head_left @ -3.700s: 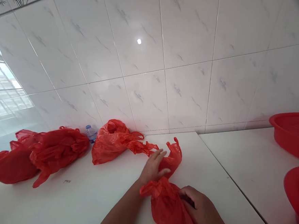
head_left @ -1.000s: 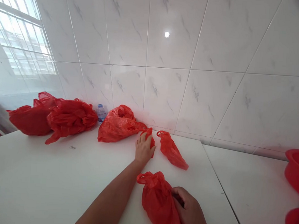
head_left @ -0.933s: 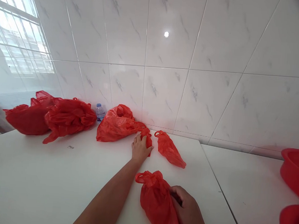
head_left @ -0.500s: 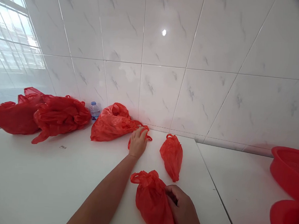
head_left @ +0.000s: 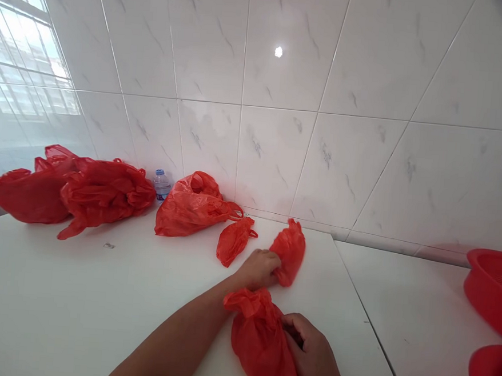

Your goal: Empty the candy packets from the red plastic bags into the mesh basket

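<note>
Front bag (head_left: 260, 340): red plastic, semi-see-thru, bunched at top, fuller below, lying slantwise on worktop (head_left: 96, 309), R edge in my R hand (head_left: 314, 353). Back bag (head_left: 290, 249): same red, smaller, crumpled, top end up, lower L side in my L hand (head_left: 260, 267).

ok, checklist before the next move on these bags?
1. Left hand on the far right bag: ok, fingers at its lower left side.
2. Right hand on the near bag: ok, at its right side.
3. Near bag fully in view: not ok, the picture's bottom edge cuts it off.
4. Small bag free of both hands: ok, lies beyond the left forearm.
5. Bottle upright: ok, by the wall, left of the large bag.
6. Bag contents: cannot tell, plastic hides them.
</note>
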{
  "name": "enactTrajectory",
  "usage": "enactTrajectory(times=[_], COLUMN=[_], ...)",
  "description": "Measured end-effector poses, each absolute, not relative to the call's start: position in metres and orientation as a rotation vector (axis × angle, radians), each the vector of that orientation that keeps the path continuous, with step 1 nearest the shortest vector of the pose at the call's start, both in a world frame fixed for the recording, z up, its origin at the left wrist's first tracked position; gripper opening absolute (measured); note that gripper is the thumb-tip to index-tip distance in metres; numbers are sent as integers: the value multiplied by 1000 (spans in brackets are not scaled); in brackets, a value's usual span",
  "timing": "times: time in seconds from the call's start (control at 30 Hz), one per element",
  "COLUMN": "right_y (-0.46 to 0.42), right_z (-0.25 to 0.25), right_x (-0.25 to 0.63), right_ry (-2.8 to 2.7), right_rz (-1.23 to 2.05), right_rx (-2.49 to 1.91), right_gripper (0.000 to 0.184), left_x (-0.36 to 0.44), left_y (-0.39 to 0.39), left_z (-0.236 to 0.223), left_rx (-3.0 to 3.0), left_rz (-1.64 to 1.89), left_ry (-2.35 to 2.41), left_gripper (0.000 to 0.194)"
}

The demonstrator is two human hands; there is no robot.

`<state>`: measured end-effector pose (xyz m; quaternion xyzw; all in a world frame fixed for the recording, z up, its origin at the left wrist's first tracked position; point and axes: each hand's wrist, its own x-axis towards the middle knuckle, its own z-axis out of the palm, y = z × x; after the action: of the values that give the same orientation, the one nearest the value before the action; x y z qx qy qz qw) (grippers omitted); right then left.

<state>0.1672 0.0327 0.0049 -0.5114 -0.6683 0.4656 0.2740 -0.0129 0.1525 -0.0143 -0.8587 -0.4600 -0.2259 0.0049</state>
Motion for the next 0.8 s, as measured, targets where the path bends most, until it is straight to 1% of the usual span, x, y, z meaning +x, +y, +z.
enactTrajectory(times=[0.03, 0.13, 0.17, 0.3, 0.43, 0.57, 0.8], right_y=[33, 33, 33, 32, 31, 31, 32], right_z=[3, -2, -3, -1, 1, -3, -8], right_x=[166, 164, 163, 163, 163, 162, 162], right_ry=[-1785, -1738, -1725, -1723, -1732, -1709, -1710], right_rz=[1255, 1241, 1235, 1241, 1222, 1190, 1179], right_rx=[-1385, -1413, -1414, -1387, -1385, -1404, -1396], right_gripper=[29, 28, 28, 28, 29, 30, 31], left_x=[-19, -37, -41, -54, -66, -83, -99], left_y=[153, 154, 154, 155, 160, 164, 173], left_z=[-11, -1, 2, 2, -12, -21, -24], left_rx=[-2556, -2076, -1965, -1771, -1783, -1802, -1701], left_rz=[-759, -879, -887, -878, -935, -1119, -1417], left_ry=[-1526, -1755, -1804, -1959, -2221, -2337, -2292], left_gripper=[19, 41, 44, 39, 40, 27, 36])
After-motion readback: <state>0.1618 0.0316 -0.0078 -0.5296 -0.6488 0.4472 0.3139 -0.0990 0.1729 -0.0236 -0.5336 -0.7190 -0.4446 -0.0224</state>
